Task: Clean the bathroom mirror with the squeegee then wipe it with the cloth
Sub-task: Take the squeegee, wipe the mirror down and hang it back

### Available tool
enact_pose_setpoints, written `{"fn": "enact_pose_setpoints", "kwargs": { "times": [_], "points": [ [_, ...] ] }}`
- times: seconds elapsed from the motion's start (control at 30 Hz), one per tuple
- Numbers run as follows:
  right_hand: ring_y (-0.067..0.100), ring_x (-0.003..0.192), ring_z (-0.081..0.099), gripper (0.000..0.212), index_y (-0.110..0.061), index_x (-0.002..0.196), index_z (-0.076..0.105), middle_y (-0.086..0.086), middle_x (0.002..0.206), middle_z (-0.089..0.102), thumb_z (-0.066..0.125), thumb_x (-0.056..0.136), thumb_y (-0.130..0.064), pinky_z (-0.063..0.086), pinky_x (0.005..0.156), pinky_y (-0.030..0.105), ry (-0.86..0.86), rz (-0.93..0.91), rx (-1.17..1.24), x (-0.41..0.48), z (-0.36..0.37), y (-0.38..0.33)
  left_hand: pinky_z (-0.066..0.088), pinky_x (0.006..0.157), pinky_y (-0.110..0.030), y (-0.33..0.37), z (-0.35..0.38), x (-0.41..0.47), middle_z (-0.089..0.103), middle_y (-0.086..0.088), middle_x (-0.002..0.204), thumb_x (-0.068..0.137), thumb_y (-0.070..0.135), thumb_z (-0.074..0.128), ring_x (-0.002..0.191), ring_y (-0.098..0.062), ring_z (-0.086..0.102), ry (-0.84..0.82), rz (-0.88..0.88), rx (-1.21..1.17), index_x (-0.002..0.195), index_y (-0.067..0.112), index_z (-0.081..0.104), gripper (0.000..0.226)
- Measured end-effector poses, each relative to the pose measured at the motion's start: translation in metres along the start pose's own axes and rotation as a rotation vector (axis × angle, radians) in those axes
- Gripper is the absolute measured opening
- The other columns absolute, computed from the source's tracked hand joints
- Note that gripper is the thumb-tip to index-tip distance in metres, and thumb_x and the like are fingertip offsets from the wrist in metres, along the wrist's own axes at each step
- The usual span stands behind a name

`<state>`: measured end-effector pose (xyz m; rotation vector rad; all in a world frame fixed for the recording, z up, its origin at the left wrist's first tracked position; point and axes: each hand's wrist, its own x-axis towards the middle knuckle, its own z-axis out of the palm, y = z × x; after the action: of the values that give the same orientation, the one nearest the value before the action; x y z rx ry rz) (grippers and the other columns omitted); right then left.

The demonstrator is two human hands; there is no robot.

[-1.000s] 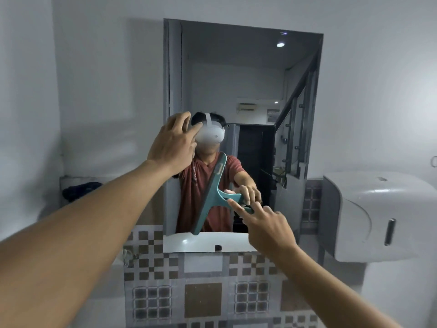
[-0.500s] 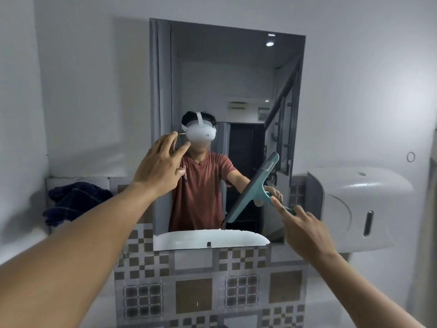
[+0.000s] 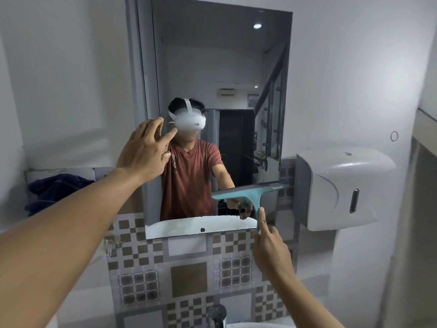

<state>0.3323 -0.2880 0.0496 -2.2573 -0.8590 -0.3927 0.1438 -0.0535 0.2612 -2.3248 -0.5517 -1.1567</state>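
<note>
Mirror point(image 3: 212, 67): one squeegee point(image 3: 250, 192) gripped by right hand point(image 3: 272, 252).

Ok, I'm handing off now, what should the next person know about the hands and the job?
Right hand: holds the squeegee by its handle, blade level across the mirror's lower right, its end past the edge.
Left hand: open, empty, fingers spread at the mirror's left edge.
Cloth: dark, bunched on the ledge at left, untouched.
Done: cannot tell how much glass is cleared.
Left: finish squeegeeing, then wipe with the cloth.
</note>
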Motion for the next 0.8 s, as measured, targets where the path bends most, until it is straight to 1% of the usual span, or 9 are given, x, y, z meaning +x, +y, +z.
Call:
{"fn": "enact_pose_setpoints", "kwargs": {
  "times": [0.13,0.27,0.37,0.47,0.53,0.57,0.63,0.7,0.8],
  "points": [
    [0.019,0.067,0.054,0.072,-0.026,0.160,-0.011,0.011,0.121,0.054,0.035,0.105,-0.016,0.038,0.049,0.026,-0.040,-0.017,0.044,-0.001,0.005,-0.010,0.038,0.110,-0.058,0.000,0.001,0.000,0.033,-0.024,0.151,0.085,0.019,0.071,0.138,-0.043,0.031,-0.005,0.005,-0.011,0.147,0.016,0.047,0.067],
    [0.018,0.068,0.053,0.078,-0.031,0.158,-0.015,0.011,0.113,0.055,0.038,0.104,-0.012,0.039,0.052,0.027,-0.055,-0.016,0.152,-0.003,0.007,-0.019,0.039,0.108,-0.059,-0.001,0.000,0.000,0.034,-0.024,0.149,0.085,0.020,0.072,0.137,-0.043,0.032,0.000,0.014,-0.002,0.146,0.015,0.048,0.066],
    [0.023,0.073,0.053,0.083,-0.038,0.156,-0.021,0.011,0.103,0.056,0.037,0.103,-0.012,0.044,0.062,0.034,-0.084,0.042,0.244,-0.005,0.019,-0.028,0.038,0.109,-0.058,-0.005,-0.001,0.001,0.034,-0.024,0.150,0.084,0.021,0.072,0.137,-0.043,0.033,0.014,0.012,0.024,0.145,0.015,0.048,0.066],
    [0.023,0.067,0.052,0.089,-0.041,0.154,-0.023,0.012,0.086,0.058,0.040,0.099,-0.009,0.052,0.061,0.046,-0.119,0.098,0.396,-0.017,0.039,-0.042,0.039,0.109,-0.058,-0.009,0.000,0.001,0.033,-0.023,0.151,0.084,0.024,0.074,0.138,-0.042,0.031,0.003,0.012,0.029,0.147,0.017,0.046,0.070],
    [0.024,0.065,0.053,0.092,-0.039,0.154,-0.022,0.016,0.083,0.060,0.040,0.096,-0.004,0.056,0.063,0.053,-0.148,0.136,0.494,-0.030,0.050,-0.052,0.040,0.109,-0.058,-0.010,0.000,0.002,0.033,-0.022,0.151,0.083,0.026,0.076,0.137,-0.042,0.031,-0.004,0.010,0.029,0.147,0.018,0.045,0.071],
    [0.026,0.066,0.055,0.092,-0.036,0.155,-0.021,0.019,0.088,0.063,0.040,0.096,-0.002,0.057,0.063,0.054,-0.165,0.159,0.537,-0.036,0.053,-0.058,0.040,0.108,-0.059,-0.010,0.000,0.003,0.033,-0.022,0.151,0.083,0.026,0.076,0.137,-0.042,0.032,-0.007,0.009,0.031,0.147,0.018,0.046,0.072],
    [0.034,0.073,0.064,0.090,-0.032,0.156,-0.021,0.025,0.105,0.065,0.040,0.098,-0.002,0.059,0.063,0.049,-0.184,0.187,0.601,-0.045,0.058,-0.066,0.041,0.107,-0.058,-0.011,-0.001,0.003,0.034,-0.021,0.151,0.083,0.027,0.077,0.136,-0.042,0.032,-0.011,0.011,0.039,0.147,0.018,0.045,0.072],
    [0.034,0.084,0.069,0.085,-0.031,0.156,-0.022,0.023,0.113,0.067,0.042,0.103,-0.008,0.061,0.065,0.041,-0.195,0.193,0.662,-0.049,0.059,-0.073,0.041,0.107,-0.058,-0.012,0.000,0.003,0.034,-0.021,0.151,0.083,0.028,0.077,0.136,-0.042,0.033,-0.008,0.014,0.041,0.148,0.019,0.045,0.073],
    [0.039,0.100,0.067,0.080,-0.026,0.156,-0.023,0.015,0.116,0.067,0.041,0.108,-0.017,0.052,0.053,0.017,-0.232,0.205,0.726,-0.053,0.049,-0.088,0.041,0.107,-0.058,-0.011,0.001,0.002,0.034,-0.021,0.152,0.083,0.027,0.077,0.136,-0.042,0.033,0.004,0.013,0.035,0.147,0.018,0.045,0.073]
  ]
}}
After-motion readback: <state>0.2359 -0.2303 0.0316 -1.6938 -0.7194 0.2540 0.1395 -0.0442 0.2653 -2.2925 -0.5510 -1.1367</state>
